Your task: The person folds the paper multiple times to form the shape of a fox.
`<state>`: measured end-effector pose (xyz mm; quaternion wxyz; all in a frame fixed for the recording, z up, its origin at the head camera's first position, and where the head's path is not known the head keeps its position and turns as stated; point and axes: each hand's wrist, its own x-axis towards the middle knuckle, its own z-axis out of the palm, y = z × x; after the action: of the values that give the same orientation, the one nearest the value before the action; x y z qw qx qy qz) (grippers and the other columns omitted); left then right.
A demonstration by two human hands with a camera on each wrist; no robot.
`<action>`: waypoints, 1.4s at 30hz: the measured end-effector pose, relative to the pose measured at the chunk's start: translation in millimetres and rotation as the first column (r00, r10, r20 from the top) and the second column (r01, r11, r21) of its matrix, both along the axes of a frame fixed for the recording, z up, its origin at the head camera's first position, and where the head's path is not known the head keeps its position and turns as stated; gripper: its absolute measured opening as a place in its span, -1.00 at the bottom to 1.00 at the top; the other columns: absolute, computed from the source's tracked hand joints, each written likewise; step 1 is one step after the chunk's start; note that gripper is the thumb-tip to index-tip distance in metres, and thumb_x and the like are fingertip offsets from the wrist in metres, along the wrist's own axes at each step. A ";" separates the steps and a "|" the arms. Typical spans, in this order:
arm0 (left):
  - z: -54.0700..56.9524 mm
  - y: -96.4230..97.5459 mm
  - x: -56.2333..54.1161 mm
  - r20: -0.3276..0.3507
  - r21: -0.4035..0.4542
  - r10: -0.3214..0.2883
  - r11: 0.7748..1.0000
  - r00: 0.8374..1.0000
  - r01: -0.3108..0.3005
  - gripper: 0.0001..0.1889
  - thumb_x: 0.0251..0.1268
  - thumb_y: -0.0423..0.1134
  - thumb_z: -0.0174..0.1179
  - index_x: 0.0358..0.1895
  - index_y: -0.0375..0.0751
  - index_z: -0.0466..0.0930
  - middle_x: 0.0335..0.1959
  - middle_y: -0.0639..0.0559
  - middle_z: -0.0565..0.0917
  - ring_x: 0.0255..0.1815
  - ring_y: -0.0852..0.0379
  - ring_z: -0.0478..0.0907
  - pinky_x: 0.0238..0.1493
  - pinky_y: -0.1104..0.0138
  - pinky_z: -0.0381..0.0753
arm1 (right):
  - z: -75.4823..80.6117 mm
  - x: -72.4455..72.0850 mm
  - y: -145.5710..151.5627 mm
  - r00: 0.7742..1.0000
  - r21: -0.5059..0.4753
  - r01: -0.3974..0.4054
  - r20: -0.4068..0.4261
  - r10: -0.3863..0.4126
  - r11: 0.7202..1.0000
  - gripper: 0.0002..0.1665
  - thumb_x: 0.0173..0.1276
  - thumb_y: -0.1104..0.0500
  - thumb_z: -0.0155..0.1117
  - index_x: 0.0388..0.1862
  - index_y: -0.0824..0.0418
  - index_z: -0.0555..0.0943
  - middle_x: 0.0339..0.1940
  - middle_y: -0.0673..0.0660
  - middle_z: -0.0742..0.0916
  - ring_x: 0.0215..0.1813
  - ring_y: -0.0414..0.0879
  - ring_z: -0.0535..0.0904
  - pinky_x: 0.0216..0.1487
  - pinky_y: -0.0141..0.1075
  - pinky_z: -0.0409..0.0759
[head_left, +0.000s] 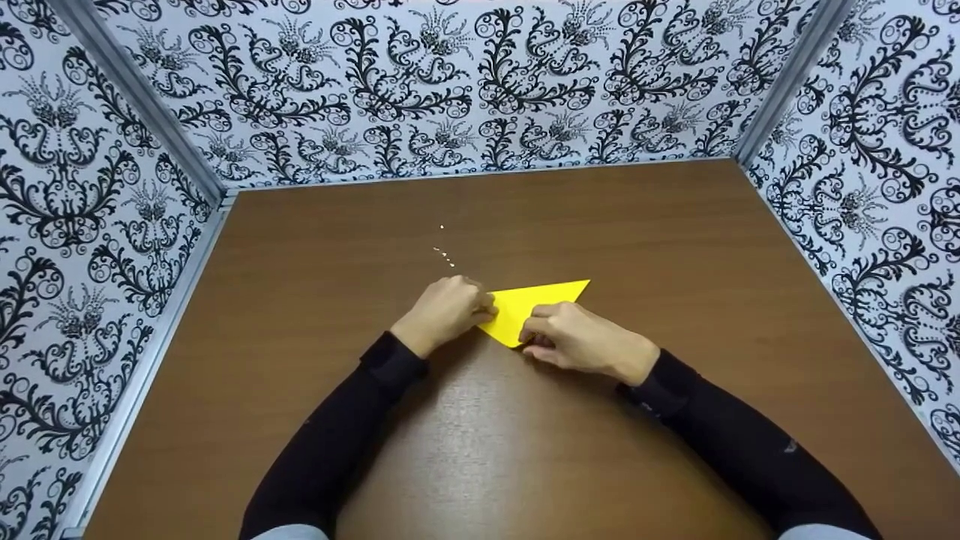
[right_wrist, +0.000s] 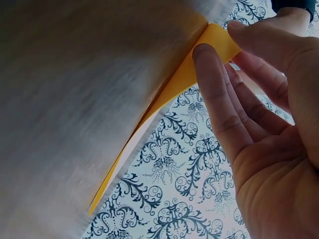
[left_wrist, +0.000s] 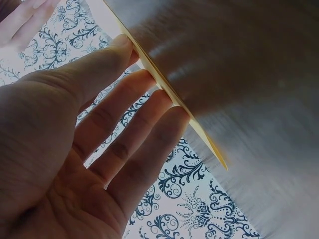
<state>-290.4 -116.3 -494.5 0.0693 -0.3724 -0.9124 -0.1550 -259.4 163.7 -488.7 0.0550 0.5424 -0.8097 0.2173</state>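
A folded sheet of yellow paper (head_left: 536, 300) lies on the table, with one pointed corner reaching to the far right. My left hand (head_left: 450, 311) is at its left end; in the left wrist view the fingertips (left_wrist: 177, 115) press on the sheet, fairly straight, with the thumb beside them. My right hand (head_left: 581, 337) pinches the near corner of the paper. Seen from the right wrist, the index fingertip (right_wrist: 204, 52) lies against the yellow face and the thumb is at the corner's edge. A pale inner side shows between the paper's layers there.
Several tiny white specks (head_left: 444, 255) lie on the brown wooden table (head_left: 337, 247) beyond the left hand. Walls with a black-and-white scroll pattern (head_left: 420, 75) enclose the table at the back and both sides, with grey metal posts (head_left: 150, 97) at the corners.
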 end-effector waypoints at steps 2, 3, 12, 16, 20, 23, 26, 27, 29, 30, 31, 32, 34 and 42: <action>-1.0 0.1 -0.3 -0.002 0.000 -0.002 1.000 1.000 0.002 -0.81 0.57 -0.22 0.57 -0.28 -0.18 0.86 -0.33 -0.09 0.84 -0.27 -0.11 0.84 -0.14 -0.04 0.91 | -0.4 -0.6 0.2 1.000 -0.009 0.001 -0.010 -0.001 1.000 -0.89 0.52 0.35 0.65 -0.06 0.25 0.85 -0.15 0.16 0.87 -0.17 -0.06 0.82 -0.14 -0.23 0.87; -1.7 0.2 -0.6 -0.003 -0.002 -0.002 1.000 1.000 0.002 -0.81 0.57 -0.21 0.57 -0.29 -0.17 0.86 -0.33 -0.09 0.84 -0.27 -0.11 0.84 -0.15 -0.04 0.91 | -0.6 -1.0 0.3 1.000 -0.016 0.002 -0.015 -0.002 1.000 -0.89 0.52 0.36 0.64 -0.07 0.25 0.85 -0.16 0.15 0.87 -0.17 -0.06 0.81 -0.13 -0.22 0.87; -3.1 -1.1 -2.0 0.000 -0.003 -0.008 1.000 1.000 0.008 -0.80 0.56 -0.20 0.58 -0.30 -0.13 0.84 -0.33 -0.06 0.83 -0.28 -0.07 0.80 -0.15 0.00 0.88 | 2.0 -5.5 -0.2 0.999 -0.057 0.043 0.032 -0.041 0.997 -0.94 0.56 0.37 0.58 -0.09 0.25 0.86 -0.18 0.15 0.88 -0.18 -0.01 0.80 -0.12 -0.19 0.85; -2.4 -2.1 -2.4 0.009 0.016 -0.013 1.000 1.000 0.013 -0.80 0.55 -0.21 0.59 -0.31 -0.14 0.84 -0.33 -0.06 0.84 -0.29 -0.07 0.78 -0.17 -0.01 0.88 | 5.6 -8.6 -1.7 0.996 -0.082 0.070 0.062 -0.065 0.994 -0.96 0.58 0.35 0.57 -0.12 0.24 0.86 -0.19 0.14 0.86 -0.21 0.05 0.79 -0.14 -0.20 0.81; -1.0 -2.4 -1.8 0.007 0.028 -0.019 0.999 1.000 0.019 -0.81 0.52 -0.21 0.60 -0.30 -0.15 0.86 -0.31 -0.07 0.87 -0.28 -0.09 0.80 -0.17 -0.03 0.88 | 7.4 -13.4 -3.0 0.993 -0.092 0.101 0.073 -0.095 0.991 -0.95 0.60 0.32 0.57 -0.14 0.21 0.86 -0.19 0.13 0.86 -0.24 0.03 0.78 -0.18 -0.24 0.79; -0.5 -2.4 -1.3 0.003 0.022 -0.019 1.000 1.000 0.019 -0.81 0.52 -0.20 0.60 -0.30 -0.16 0.86 -0.32 -0.07 0.87 -0.29 -0.09 0.80 -0.17 -0.02 0.88 | 8.7 -17.2 -4.0 0.990 -0.092 0.124 0.083 -0.116 0.988 -0.96 0.61 0.31 0.58 -0.13 0.22 0.86 -0.20 0.13 0.85 -0.26 -0.01 0.77 -0.20 -0.27 0.78; -0.1 -2.6 -1.2 -0.002 0.015 -0.016 1.000 1.000 0.016 -0.80 0.52 -0.19 0.60 -0.30 -0.15 0.85 -0.33 -0.07 0.85 -0.30 -0.09 0.80 -0.19 -0.03 0.88 | 10.7 -20.7 -5.8 0.987 -0.095 0.142 0.090 -0.134 0.985 -0.94 0.62 0.28 0.57 -0.14 0.23 0.86 -0.22 0.14 0.86 -0.26 -0.03 0.76 -0.21 -0.25 0.79; 0.0 -2.7 -1.2 -0.003 0.013 -0.015 1.000 1.000 0.016 -0.80 0.53 -0.18 0.60 -0.30 -0.15 0.85 -0.34 -0.07 0.85 -0.30 -0.09 0.80 -0.19 -0.04 0.88 | 11.3 -22.0 -6.4 0.986 -0.098 0.147 0.090 -0.138 0.984 -0.94 0.62 0.28 0.58 -0.14 0.23 0.85 -0.23 0.14 0.86 -0.26 -0.03 0.76 -0.21 -0.24 0.80; 0.0 -2.9 -1.4 -0.005 0.013 -0.014 1.000 1.000 0.014 -0.79 0.52 -0.18 0.60 -0.31 -0.15 0.84 -0.35 -0.06 0.84 -0.30 -0.10 0.80 -0.19 -0.05 0.89 | 12.8 -24.4 -7.8 0.984 -0.102 0.158 0.094 -0.148 0.982 -0.93 0.61 0.28 0.58 -0.15 0.24 0.84 -0.23 0.15 0.86 -0.26 -0.03 0.78 -0.21 -0.22 0.82; 0.0 -2.9 -1.6 -0.004 0.015 -0.014 1.000 1.000 0.014 -0.79 0.53 -0.18 0.60 -0.31 -0.15 0.84 -0.35 -0.06 0.84 -0.30 -0.10 0.80 -0.18 -0.06 0.88 | 13.4 -25.5 -8.4 0.983 -0.103 0.162 0.099 -0.152 0.981 -0.93 0.61 0.28 0.58 -0.15 0.25 0.84 -0.23 0.15 0.87 -0.25 -0.04 0.79 -0.20 -0.20 0.84; -0.1 -3.0 -1.8 -0.005 0.016 -0.014 1.000 1.000 0.014 -0.79 0.52 -0.18 0.60 -0.32 -0.14 0.84 -0.35 -0.06 0.84 -0.30 -0.10 0.80 -0.18 -0.06 0.89 | 14.1 -26.7 -9.1 0.982 -0.104 0.168 0.104 -0.157 0.980 -0.93 0.62 0.28 0.58 -0.14 0.25 0.83 -0.23 0.15 0.87 -0.25 -0.03 0.79 -0.19 -0.19 0.86; -0.3 -3.0 -2.0 -0.005 0.017 -0.013 1.000 1.000 0.013 -0.79 0.52 -0.18 0.60 -0.32 -0.14 0.84 -0.35 -0.05 0.85 -0.30 -0.10 0.80 -0.18 -0.05 0.88 | 14.6 -27.9 -9.6 0.981 -0.105 0.173 0.111 -0.161 0.979 -0.93 0.61 0.29 0.58 -0.14 0.26 0.83 -0.22 0.16 0.87 -0.24 -0.02 0.81 -0.18 -0.17 0.87; -0.4 -3.1 -2.3 -0.002 0.020 -0.013 1.000 1.000 0.013 -0.80 0.52 -0.19 0.61 -0.31 -0.13 0.85 -0.35 -0.04 0.85 -0.30 -0.09 0.80 -0.18 -0.05 0.88 | 15.4 -30.6 -10.8 0.978 -0.107 0.183 0.123 -0.170 0.977 -0.93 0.61 0.29 0.58 -0.14 0.27 0.83 -0.21 0.18 0.88 -0.22 0.01 0.83 -0.16 -0.12 0.90; -1.0 -2.6 -3.0 -0.013 0.010 -0.005 1.000 1.000 0.005 -0.83 0.55 -0.18 0.60 -0.27 -0.11 0.88 -0.31 -0.02 0.87 -0.27 -0.08 0.82 -0.14 -0.05 0.90 | 15.9 -44.7 -13.8 0.972 -0.116 0.217 0.120 -0.203 0.969 -0.93 0.60 0.29 0.57 -0.14 0.30 0.85 -0.20 0.23 0.89 -0.21 0.23 0.83 -0.12 0.02 0.86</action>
<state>-293.5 -118.8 -495.5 0.0766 -0.3752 -0.9103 -0.1572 -304.0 150.0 -472.8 0.0693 0.4364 -0.8487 0.2906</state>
